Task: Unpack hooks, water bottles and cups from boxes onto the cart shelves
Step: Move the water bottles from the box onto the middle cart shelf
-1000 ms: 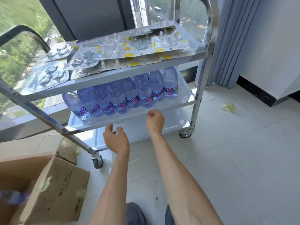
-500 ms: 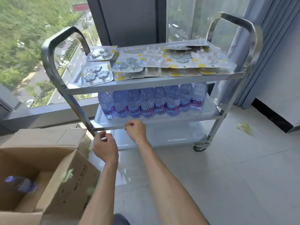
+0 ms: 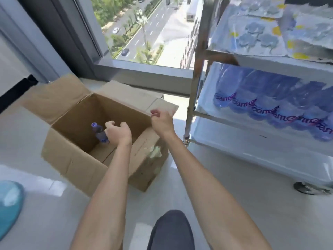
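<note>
Taking the cardboard box (image 3: 75, 156) as our landmark, we see a pale blue rounded object (image 3: 10, 204) on the floor to its left, cut off by the frame edge. The box sits open on the floor below the window, its flaps spread outward. Inside it lies one water bottle (image 3: 99, 133) with a purple cap. Our left hand (image 3: 118, 133) is over the box opening, just beside the bottle, fingers curled loosely; we cannot tell whether it touches the bottle. Our right hand (image 3: 161, 121) hovers above the box's right edge, fingers loosely curled and holding nothing. A scrap of pale green paper (image 3: 155, 152) clings to the box's right outer wall. To the right of the box stands the steel cart (image 3: 191, 112): hook packs (image 3: 252, 35) lie on its top shelf and a row of blue water bottles (image 3: 270, 105) stands on its middle shelf.
</note>
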`<state>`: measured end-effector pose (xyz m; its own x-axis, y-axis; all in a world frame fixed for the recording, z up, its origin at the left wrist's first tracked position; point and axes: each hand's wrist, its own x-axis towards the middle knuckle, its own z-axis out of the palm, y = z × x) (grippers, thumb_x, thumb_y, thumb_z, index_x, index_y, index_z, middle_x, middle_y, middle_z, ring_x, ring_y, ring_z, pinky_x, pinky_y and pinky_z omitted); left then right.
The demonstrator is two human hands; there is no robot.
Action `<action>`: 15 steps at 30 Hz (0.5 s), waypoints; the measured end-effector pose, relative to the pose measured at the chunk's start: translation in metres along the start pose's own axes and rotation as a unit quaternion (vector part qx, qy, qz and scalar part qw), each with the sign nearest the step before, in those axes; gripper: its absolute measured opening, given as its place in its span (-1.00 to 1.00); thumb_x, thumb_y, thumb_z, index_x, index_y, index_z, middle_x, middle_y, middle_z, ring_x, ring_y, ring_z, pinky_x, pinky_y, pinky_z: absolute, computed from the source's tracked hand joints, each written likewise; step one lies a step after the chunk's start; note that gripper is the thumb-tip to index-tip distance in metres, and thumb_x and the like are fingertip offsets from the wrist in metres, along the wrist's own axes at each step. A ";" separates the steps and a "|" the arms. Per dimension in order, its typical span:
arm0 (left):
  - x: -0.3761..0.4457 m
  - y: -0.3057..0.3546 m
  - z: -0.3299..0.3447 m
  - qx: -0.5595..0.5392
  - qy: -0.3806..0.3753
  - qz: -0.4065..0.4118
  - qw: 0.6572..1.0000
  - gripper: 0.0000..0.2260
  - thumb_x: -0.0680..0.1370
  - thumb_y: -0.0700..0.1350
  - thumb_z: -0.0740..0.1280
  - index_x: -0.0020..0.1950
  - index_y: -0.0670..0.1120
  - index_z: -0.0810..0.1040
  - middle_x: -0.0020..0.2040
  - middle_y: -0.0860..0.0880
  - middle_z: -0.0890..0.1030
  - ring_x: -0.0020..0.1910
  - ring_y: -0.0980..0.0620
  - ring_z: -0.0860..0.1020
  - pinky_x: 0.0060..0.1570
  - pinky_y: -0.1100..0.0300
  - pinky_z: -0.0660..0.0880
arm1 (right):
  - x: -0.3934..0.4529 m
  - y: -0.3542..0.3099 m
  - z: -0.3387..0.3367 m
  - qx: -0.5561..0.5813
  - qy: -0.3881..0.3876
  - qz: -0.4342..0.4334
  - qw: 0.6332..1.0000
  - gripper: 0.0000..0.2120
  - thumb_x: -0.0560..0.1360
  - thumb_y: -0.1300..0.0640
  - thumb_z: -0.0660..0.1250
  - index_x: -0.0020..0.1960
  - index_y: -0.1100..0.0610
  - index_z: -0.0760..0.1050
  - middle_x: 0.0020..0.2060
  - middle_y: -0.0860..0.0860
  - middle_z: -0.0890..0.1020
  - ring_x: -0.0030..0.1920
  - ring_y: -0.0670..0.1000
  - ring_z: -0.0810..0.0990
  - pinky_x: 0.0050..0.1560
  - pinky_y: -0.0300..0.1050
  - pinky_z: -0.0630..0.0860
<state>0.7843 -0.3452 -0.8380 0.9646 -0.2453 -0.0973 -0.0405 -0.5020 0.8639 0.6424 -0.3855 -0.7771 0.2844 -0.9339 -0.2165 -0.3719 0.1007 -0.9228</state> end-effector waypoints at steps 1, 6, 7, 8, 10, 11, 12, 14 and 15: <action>0.017 -0.011 0.006 0.006 0.000 -0.020 1.000 -0.64 0.51 -0.16 0.31 0.31 -0.15 0.46 0.27 -0.18 0.51 0.21 -0.16 0.50 0.10 0.15 0.38 | 0.011 0.000 0.022 -0.018 -0.025 0.011 0.999 -0.62 0.50 0.30 0.18 0.25 0.14 0.56 0.17 0.11 0.63 0.22 0.11 0.55 0.27 -0.07 0.45; 0.081 -0.068 0.044 0.024 0.026 -0.123 0.992 -0.62 0.51 -0.19 0.31 0.32 -0.16 0.42 0.32 -0.21 0.47 0.24 -0.20 0.50 0.15 0.11 0.40 | 0.054 0.036 0.119 -0.090 -0.105 0.121 0.983 -0.60 0.51 0.25 0.21 0.34 0.15 0.46 0.29 0.14 0.51 0.30 0.14 0.47 0.24 -0.10 0.41; 0.091 -0.078 0.052 0.023 0.032 -0.136 0.990 -0.62 0.51 -0.20 0.31 0.33 -0.18 0.41 0.32 -0.22 0.46 0.25 -0.21 0.49 0.14 0.11 0.38 | 0.059 0.049 0.132 -0.108 -0.114 0.146 0.977 -0.58 0.50 0.23 0.22 0.36 0.15 0.44 0.29 0.15 0.50 0.29 0.16 0.47 0.25 -0.07 0.44; 0.100 -0.087 0.059 0.026 0.038 -0.148 0.988 -0.61 0.51 -0.21 0.31 0.34 -0.18 0.40 0.31 -0.23 0.44 0.25 -0.22 0.47 0.14 0.09 0.37 | 0.065 0.063 0.143 -0.125 -0.120 0.168 0.970 -0.56 0.49 0.23 0.22 0.36 0.15 0.42 0.29 0.17 0.48 0.29 0.18 0.46 0.27 -0.02 0.45; 0.121 -0.101 0.073 0.030 0.054 -0.162 0.985 -0.60 0.52 -0.21 0.32 0.35 -0.18 0.37 0.30 -0.22 0.42 0.25 -0.23 0.45 0.13 0.05 0.37 | 0.076 0.089 0.158 -0.161 -0.124 0.206 0.957 -0.56 0.48 0.22 0.25 0.36 0.17 0.40 0.27 0.21 0.45 0.30 0.23 0.43 0.29 0.04 0.42; 0.134 -0.107 0.079 0.033 0.061 -0.165 0.984 -0.59 0.52 -0.20 0.33 0.36 -0.18 0.36 0.30 -0.22 0.41 0.25 -0.24 0.45 0.11 0.03 0.38 | 0.081 0.100 0.164 -0.175 -0.120 0.223 0.951 -0.57 0.49 0.21 0.26 0.36 0.19 0.38 0.27 0.23 0.44 0.30 0.24 0.42 0.30 0.05 0.41; 0.148 -0.112 0.086 0.036 0.068 -0.168 0.983 -0.56 0.52 -0.19 0.35 0.37 -0.17 0.34 0.31 -0.22 0.39 0.25 -0.24 0.45 0.11 0.00 0.39 | 0.086 0.109 0.172 -0.185 -0.111 0.232 0.948 -0.57 0.49 0.21 0.26 0.35 0.20 0.37 0.26 0.23 0.44 0.30 0.24 0.42 0.31 0.06 0.40; 0.180 -0.120 0.100 0.040 0.084 -0.181 0.979 -0.45 0.51 -0.14 0.41 0.43 -0.16 0.28 0.35 -0.22 0.37 0.28 -0.24 0.44 0.14 -0.04 0.40 | 0.095 0.121 0.186 -0.198 -0.092 0.208 0.953 -0.58 0.48 0.24 0.24 0.34 0.18 0.36 0.23 0.21 0.43 0.26 0.21 0.42 0.30 0.06 0.38; 0.196 -0.122 0.107 0.041 0.089 -0.191 0.977 -0.38 0.49 -0.11 0.44 0.47 -0.15 0.23 0.37 -0.22 0.35 0.31 -0.23 0.43 0.16 -0.04 0.41 | 0.098 0.127 0.191 -0.205 -0.089 0.191 0.956 -0.56 0.47 0.25 0.22 0.35 0.16 0.35 0.21 0.19 0.43 0.24 0.20 0.43 0.29 0.07 0.38</action>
<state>0.9503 -0.4205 -1.0157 0.9434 0.1178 -0.3102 0.3171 -0.5951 0.7384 0.7923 -0.3990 -0.9762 0.1909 -0.7783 -0.5981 -0.7840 0.2458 -0.5701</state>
